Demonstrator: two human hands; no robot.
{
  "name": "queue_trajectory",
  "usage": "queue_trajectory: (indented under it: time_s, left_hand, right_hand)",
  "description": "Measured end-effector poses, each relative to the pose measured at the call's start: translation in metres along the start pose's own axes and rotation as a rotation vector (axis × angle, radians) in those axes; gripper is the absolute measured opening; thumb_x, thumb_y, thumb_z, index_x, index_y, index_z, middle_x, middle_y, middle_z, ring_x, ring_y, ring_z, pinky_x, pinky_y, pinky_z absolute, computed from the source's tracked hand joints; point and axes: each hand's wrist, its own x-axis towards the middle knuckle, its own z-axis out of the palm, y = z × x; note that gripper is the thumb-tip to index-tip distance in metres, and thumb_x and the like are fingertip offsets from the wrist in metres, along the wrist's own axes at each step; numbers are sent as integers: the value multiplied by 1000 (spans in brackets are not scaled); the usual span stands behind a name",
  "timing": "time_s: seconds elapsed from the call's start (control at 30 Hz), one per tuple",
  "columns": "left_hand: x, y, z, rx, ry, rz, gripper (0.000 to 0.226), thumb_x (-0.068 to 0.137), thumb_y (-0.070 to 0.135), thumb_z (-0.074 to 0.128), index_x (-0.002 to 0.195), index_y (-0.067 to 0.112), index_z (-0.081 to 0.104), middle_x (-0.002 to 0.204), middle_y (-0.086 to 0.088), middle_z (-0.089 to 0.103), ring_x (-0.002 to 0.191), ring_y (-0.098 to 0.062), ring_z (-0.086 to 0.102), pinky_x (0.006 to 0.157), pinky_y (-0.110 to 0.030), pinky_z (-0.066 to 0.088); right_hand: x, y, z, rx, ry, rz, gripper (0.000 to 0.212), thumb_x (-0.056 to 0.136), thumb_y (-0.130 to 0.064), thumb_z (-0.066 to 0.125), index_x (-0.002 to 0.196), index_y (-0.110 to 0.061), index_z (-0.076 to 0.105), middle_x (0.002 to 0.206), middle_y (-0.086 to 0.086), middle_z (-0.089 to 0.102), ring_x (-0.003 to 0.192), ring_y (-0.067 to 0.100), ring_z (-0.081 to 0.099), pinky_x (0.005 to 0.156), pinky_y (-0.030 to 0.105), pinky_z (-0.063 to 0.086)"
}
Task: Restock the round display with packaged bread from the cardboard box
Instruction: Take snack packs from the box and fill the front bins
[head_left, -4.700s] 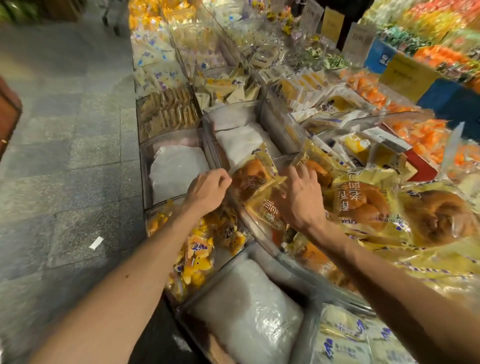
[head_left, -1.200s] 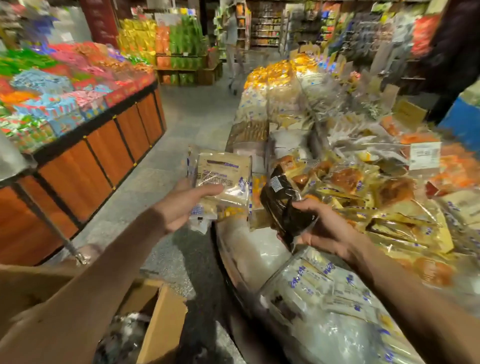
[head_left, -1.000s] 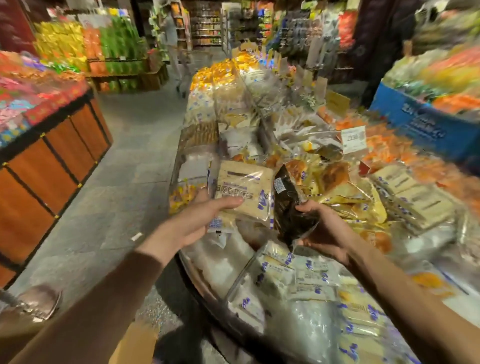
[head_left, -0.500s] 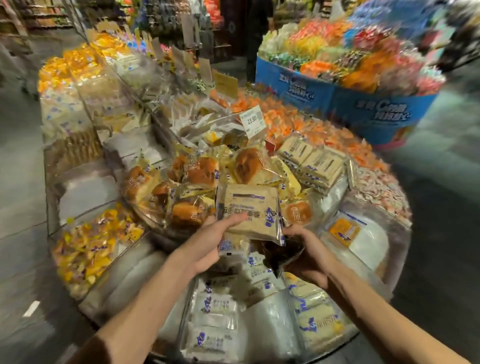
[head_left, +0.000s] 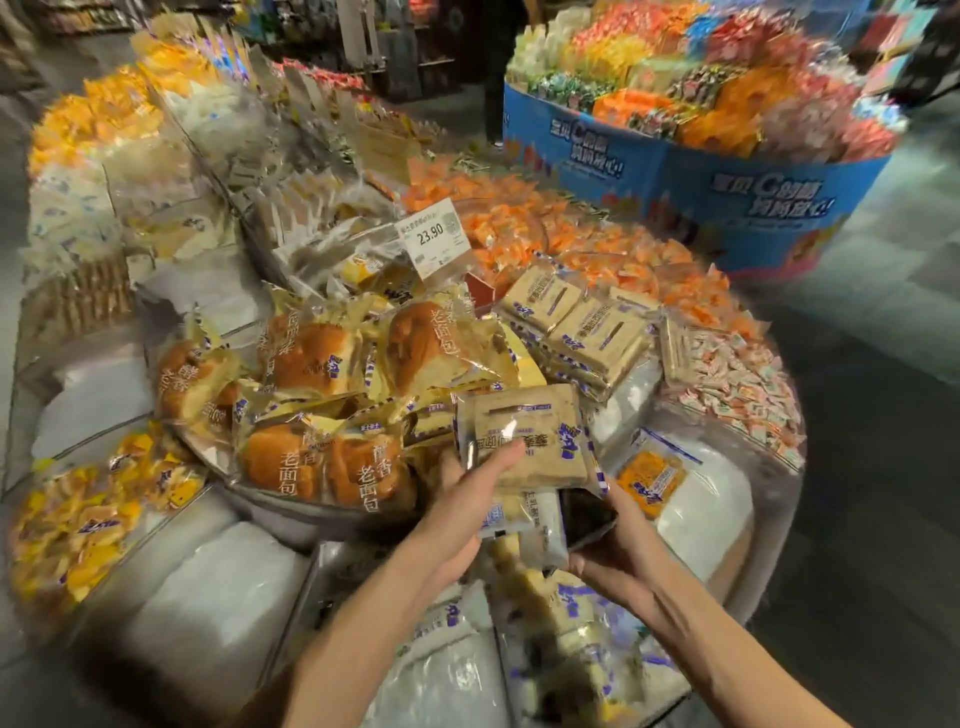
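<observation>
Holds a beige bread pack (head_left: 524, 441) flat in the left hand (head_left: 457, 512) — thumb across the top, fingers beneath — above the near edge of the round display (head_left: 763, 561). Grips a dark pack (head_left: 587, 514) in the right hand (head_left: 613, 561), fingers curled round it (contents too dark to tell). Probably calls for a reach forward and slightly right, to the matching stack (head_left: 582, 332) just beyond the left fingertips — with a small twist, since those packs lie at a slant.

Supermarket: price tag (head_left: 432, 239), round display (head_left: 769, 545) of packaged bread (head_left: 311, 358).
</observation>
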Motion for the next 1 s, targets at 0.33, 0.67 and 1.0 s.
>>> queue_trajectory:
  time_s: [0.33, 0.67, 1.0]
  left_hand:
    - [50, -34, 144, 0, 290, 66, 77, 65, 70, 80, 127, 30, 57, 124, 8, 66, 115, -9, 61, 106, -39, 42]
    - [57, -28, 177, -76, 615, 210, 88, 69, 63, 79, 138, 20, 46, 128, 2, 63, 118, -17, 60, 108, -43, 44]
    - [63, -43, 188, -94, 539, 211, 60, 83, 40, 78, 132, 24, 48, 119, 5, 67, 105, -11, 65, 95, -38, 52]
  right_hand:
    - [7, -106, -101, 44, -82, 107, 37, 56, -35, 88, 83, -11, 81, 90, 14, 77, 75, 26, 75, 55, 40, 61]
    - [10, -134, -113, 94, -265, 196, 86, 42, -39, 101, 117, -7, 73, 132, 19, 63, 120, 38, 61, 95, 62, 46]
    - [15, -123, -110, -90, -71, 129, 42, 73, -24, 73, 113, -12, 68, 96, 11, 75, 79, 24, 74, 57, 36, 59]
